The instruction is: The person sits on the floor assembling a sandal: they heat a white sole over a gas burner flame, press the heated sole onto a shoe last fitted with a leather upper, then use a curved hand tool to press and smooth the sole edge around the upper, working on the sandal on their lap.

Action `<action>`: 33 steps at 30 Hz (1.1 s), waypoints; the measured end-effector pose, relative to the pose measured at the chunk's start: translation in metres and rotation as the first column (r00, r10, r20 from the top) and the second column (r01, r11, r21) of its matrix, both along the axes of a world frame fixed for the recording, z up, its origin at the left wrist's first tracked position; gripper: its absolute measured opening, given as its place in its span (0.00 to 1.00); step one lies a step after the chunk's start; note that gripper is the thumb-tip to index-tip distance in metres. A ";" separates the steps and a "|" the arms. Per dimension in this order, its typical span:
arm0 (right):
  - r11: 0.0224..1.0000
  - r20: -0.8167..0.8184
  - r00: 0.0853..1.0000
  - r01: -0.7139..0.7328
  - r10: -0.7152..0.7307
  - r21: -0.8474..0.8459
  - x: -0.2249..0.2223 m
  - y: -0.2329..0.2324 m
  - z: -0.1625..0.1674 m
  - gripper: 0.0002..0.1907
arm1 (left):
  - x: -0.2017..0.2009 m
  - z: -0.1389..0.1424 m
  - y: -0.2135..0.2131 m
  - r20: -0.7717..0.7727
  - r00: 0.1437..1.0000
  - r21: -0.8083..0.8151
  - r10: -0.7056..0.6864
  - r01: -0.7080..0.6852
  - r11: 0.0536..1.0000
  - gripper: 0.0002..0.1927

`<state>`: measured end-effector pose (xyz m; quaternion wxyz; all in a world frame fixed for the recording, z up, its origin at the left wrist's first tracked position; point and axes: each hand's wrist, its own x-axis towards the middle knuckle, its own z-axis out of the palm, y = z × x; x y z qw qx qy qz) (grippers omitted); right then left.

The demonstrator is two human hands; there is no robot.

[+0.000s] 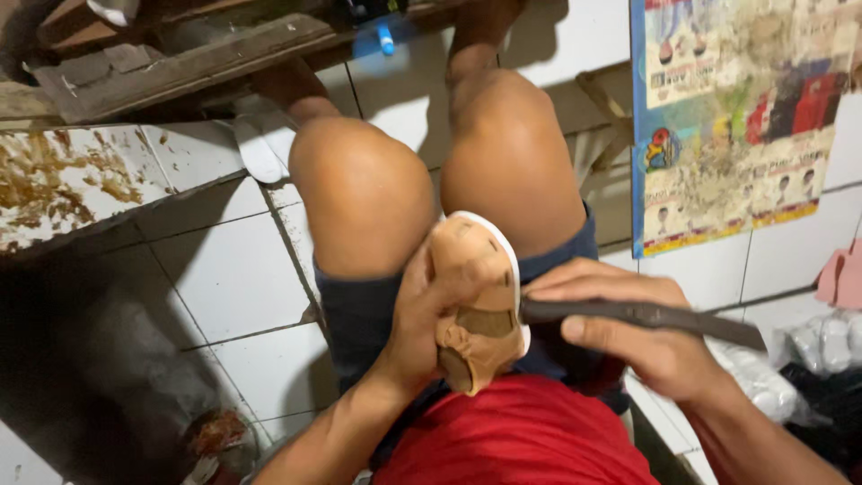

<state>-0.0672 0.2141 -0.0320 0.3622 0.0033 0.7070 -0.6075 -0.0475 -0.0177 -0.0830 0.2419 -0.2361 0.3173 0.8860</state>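
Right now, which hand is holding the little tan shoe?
The left hand holds the tan shoe, cupped against the lap. The right hand grips a dark flat tool instead, its tip at the shoe's edge.

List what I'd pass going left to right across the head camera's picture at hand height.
White tiled floor → left hand → tan sandal → right hand gripping a dark flat tool → bagged white items.

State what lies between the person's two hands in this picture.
In the head view, the tan leather sandal with white sole lies between the left hand and right hand, met by the dark flat tool.
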 end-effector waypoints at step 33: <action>0.969 -0.330 0.944 0.064 0.019 0.238 -0.003 -0.045 0.009 0.13 | -0.002 -0.005 -0.009 -0.177 0.984 -0.176 0.033 -0.065 0.982 0.22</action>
